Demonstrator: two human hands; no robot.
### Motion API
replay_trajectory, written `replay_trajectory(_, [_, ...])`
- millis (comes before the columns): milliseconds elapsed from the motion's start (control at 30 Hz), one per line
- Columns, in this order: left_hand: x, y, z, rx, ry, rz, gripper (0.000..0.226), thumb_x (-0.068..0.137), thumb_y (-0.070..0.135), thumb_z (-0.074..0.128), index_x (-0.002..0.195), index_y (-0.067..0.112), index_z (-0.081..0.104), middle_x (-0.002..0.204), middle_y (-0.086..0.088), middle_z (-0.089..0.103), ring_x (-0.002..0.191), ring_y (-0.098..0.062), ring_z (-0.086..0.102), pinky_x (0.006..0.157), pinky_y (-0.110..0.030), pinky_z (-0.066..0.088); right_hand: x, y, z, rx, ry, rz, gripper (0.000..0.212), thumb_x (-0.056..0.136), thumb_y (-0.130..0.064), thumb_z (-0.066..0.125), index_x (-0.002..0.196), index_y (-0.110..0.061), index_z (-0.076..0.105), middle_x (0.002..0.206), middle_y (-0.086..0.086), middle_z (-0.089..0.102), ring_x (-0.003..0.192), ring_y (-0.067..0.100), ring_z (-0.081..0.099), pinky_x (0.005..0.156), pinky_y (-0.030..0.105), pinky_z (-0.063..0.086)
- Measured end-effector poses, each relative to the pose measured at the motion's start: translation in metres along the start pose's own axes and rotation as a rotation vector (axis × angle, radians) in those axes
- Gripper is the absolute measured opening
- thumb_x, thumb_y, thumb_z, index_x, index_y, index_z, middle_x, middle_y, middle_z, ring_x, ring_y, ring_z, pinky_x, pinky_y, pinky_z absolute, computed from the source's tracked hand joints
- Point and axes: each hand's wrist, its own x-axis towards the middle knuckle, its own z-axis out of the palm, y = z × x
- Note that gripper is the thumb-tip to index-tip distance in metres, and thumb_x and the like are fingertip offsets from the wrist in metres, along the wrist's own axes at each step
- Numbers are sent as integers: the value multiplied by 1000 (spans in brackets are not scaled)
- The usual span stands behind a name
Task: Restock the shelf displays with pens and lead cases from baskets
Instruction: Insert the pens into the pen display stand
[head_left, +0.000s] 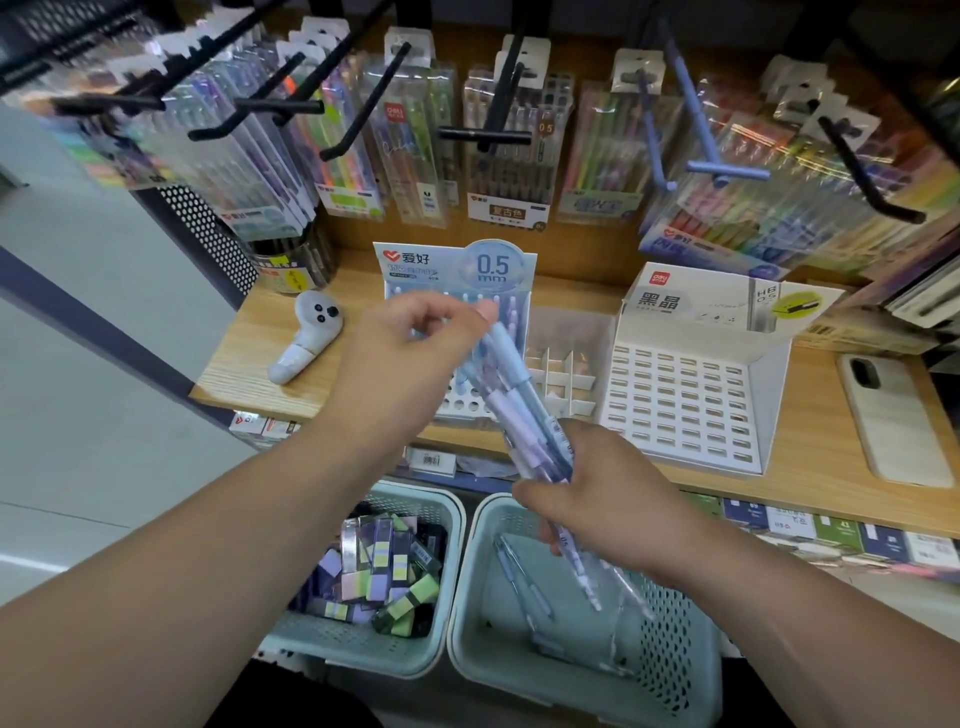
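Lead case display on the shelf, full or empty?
Empty: every visible slot in the white lead case display is a bare opening, with no cases in it.

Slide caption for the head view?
Right hand grips a pen bundle above the pen basket; left hand pinches one pen.

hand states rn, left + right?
Left hand: pinching the top end of a blue pen in the bundle.
Right hand: gripping the bundle of pens lower down.
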Motion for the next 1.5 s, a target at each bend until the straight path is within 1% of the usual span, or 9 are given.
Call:
replay_trajectory(100, [-6,1,2,-4,-128,-59,30,86,29,77,64,12,68,88,-24,66,63,-16,50,61,-26,40,1,1,5,-187,11,-32,16,88,-23,68,97,-18,56,76,5,69,55,15,69,62,40,59])
replay_trajectory(167, [-7,0,4,-81,-134,-132,31,87,20,76,60,14,63,72,-8,70,50,-8,44,50,-20,36,1,0,7,-190,4,-30,16,88,-23,67,97,-20,55,76,4,69,55,13,69,61,36,59])
replay_trajectory(267, [-4,0,1,-171,-139,-218,29,88,19,75,64,8,65,51,6,55,47,-11,37,43,-20,30,1,-5,6,-139,-10,-15,13,89,-20,67,97,-20,57,73,4,71,54,10,69,55,27,54])
replay_trajectory(467, [9,-2,-13,-325,-26,-208,24,89,18,74,93,-5,69,69,-10,58,50,-13,49,46,-23,42,1,-1,6,-46,-70,36,14,90,-20,69,97,-13,58,71,12,73,50,12,63,49,24,47])
replay_trajectory(767, [31,14,-49,-657,194,-78,13,99,17,62,95,7,68,65,0,62,54,-9,55,50,-20,47,2,1,3,131,-69,50,15,92,-15,70,98,-13,56,70,10,66,52,16,65,47,22,46])
replay_trajectory(967, [36,2,-61,-565,292,-66,26,106,27,48,96,13,67,68,0,61,57,-13,59,54,-26,52,7,4,1,384,49,99,15,91,-7,69,98,-8,56,77,16,63,56,23,64,55,34,56])
replay_trajectory(1133, [14,-10,-33,-405,53,-279,28,108,31,40,98,12,58,73,-11,64,50,-18,60,47,-29,49,7,-3,-2,551,164,32,13,91,-5,68,100,-8,60,75,11,62,61,23,66,58,32,56])
replay_trajectory(1233, [-2,-17,-14,-419,-98,-303,27,107,34,44,108,10,58,85,-19,65,54,-23,64,45,-29,52,7,-6,0,597,144,9,16,90,-4,70,104,-6,62,75,11,69,61,23,65,60,39,59])
replay_trajectory(1500, [-7,-20,-2,-521,-92,-286,25,106,30,48,110,7,56,82,-14,58,64,-30,72,47,-27,56,6,-6,0,719,49,31,24,89,-8,73,112,-5,66,78,4,71,63,23,65,61,35,55])
